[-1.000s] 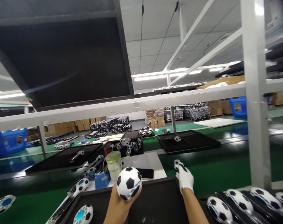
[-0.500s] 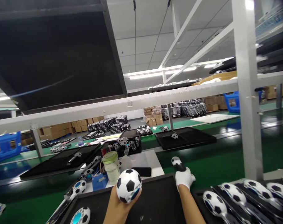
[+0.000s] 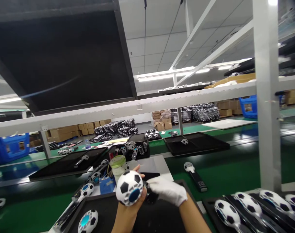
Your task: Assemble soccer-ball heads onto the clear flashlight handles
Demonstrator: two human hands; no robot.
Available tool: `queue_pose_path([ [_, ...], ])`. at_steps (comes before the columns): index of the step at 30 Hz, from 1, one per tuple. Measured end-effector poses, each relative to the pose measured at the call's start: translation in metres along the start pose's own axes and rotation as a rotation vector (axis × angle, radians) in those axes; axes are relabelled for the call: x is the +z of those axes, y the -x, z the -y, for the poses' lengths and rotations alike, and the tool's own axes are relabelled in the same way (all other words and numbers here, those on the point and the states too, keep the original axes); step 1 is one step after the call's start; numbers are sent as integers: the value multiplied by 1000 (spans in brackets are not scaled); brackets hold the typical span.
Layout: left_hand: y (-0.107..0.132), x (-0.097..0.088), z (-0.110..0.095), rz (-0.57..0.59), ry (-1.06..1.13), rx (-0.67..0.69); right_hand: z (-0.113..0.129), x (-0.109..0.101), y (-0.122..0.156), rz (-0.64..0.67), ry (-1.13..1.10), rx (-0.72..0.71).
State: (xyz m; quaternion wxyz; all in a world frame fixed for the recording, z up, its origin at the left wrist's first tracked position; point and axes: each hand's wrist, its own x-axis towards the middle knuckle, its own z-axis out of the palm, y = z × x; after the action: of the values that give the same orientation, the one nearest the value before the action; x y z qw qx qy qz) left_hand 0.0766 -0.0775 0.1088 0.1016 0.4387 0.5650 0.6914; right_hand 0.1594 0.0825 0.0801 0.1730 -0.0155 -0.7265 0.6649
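Note:
My bare left hand [image 3: 135, 210] is wrapped round a soccer-ball-headed device [image 3: 128, 189], its round head tilted so a dark blue disc faces me. My right hand [image 3: 168, 190], in a white glove, has its fingers closed on the black handle part of that same device; the glove is slightly blurred and hides some of the handle. Below both hands lies a black tray [image 3: 106, 204], with another ball-headed piece [image 3: 88, 221] showing a light blue disc at its left. On the green belt beyond my right hand rests a similar device with a black handle [image 3: 196, 177].
Several ball-headed devices [image 3: 227, 212] lie in a tray at the right. A tub with a green rim [image 3: 118, 161] and a blue box [image 3: 107, 185] stand ahead. A white post [image 3: 267, 129] rises at right; a white rail [image 3: 162, 101] crosses above the belt.
My right hand has let go of a device, now lying on the belt, and moved left to the one in my left hand. That held head has turned, showing more of its blue disc.

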Motion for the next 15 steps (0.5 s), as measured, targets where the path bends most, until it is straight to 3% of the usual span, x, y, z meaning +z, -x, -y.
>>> queue_pose_path([
  [2,-3,-5,1,-11,120,-84,7,22,-2,189,27,54],
  [4,-6,-10,2,27,206,-260,12,34,0,338,-114,103],
  [6,-10,-14,3,73,202,-426,14,35,2,353,-347,136],
  [8,-13,-15,5,97,129,-480,11,27,2,227,-524,224],
  [11,-13,-17,5,122,-4,-414,-2,2,-3,-174,-716,352],
  [13,-12,-18,4,176,-60,-396,-20,-19,-6,-468,-793,301],
  [15,-11,-20,3,242,-103,-385,-43,-40,-5,-699,-722,185],
])
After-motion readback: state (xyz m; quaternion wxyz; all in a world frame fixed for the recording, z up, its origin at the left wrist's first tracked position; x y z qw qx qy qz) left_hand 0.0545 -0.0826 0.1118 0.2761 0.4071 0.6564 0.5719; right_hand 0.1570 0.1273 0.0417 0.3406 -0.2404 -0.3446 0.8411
